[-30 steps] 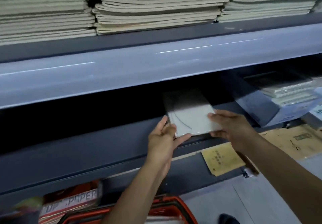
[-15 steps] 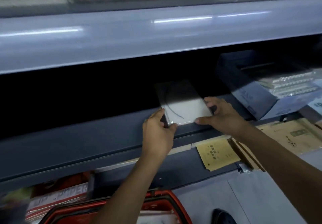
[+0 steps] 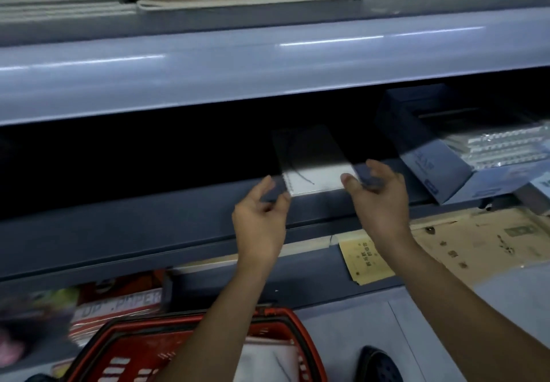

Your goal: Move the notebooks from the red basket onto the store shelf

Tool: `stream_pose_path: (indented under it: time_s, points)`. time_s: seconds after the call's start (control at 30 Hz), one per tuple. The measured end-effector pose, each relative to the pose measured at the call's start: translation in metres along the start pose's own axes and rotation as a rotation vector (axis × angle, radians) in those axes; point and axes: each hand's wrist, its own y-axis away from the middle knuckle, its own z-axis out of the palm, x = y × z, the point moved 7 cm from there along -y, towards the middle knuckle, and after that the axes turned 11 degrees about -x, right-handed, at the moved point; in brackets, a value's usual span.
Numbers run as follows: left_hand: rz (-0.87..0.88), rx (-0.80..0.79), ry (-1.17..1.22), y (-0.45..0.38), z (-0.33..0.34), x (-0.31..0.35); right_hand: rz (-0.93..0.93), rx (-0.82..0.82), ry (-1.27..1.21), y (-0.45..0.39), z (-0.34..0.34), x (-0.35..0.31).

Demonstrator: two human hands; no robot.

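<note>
- Nearest, the red basket (image 3: 300, 337) sits on the floor with a white notebook (image 3: 268, 361) inside.
- Above it, the left hand (image 3: 262, 218) and right hand (image 3: 378, 200) hover open, fingers loose, holding nothing.
- Between them, a white spiral notebook (image 3: 315, 173) lies on the dark store shelf (image 3: 148, 218), reaching into shadow.

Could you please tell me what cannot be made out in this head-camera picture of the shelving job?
- Far half of the notebook: lost in the dark shelf recess.
- Red basket contents: mostly covered by the left forearm and cut by the bottom edge.
- Left hand and right hand: motion-blurred, so fingertip contact with the notebook is uncertain.
</note>
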Motion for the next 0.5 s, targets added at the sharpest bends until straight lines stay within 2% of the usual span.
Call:
stream_pose_path:
  time_s: [0.1, 0.23, 0.5]
  points:
    - [-0.019, 0.014, 0.115, 0.026, -0.021, 0.002, -0.020, -0.032, -0.160, 0.038, 0.006, -0.012]
    - [-0.057, 0.046, 0.232, 0.071, -0.050, 0.003, 0.071, -0.140, -0.280, 0.095, 0.027, -0.018]
    - [-0.141, 0.084, 0.168, 0.149, -0.120, -0.033, 0.223, -0.293, -0.268, 0.200, 0.079, 0.013]
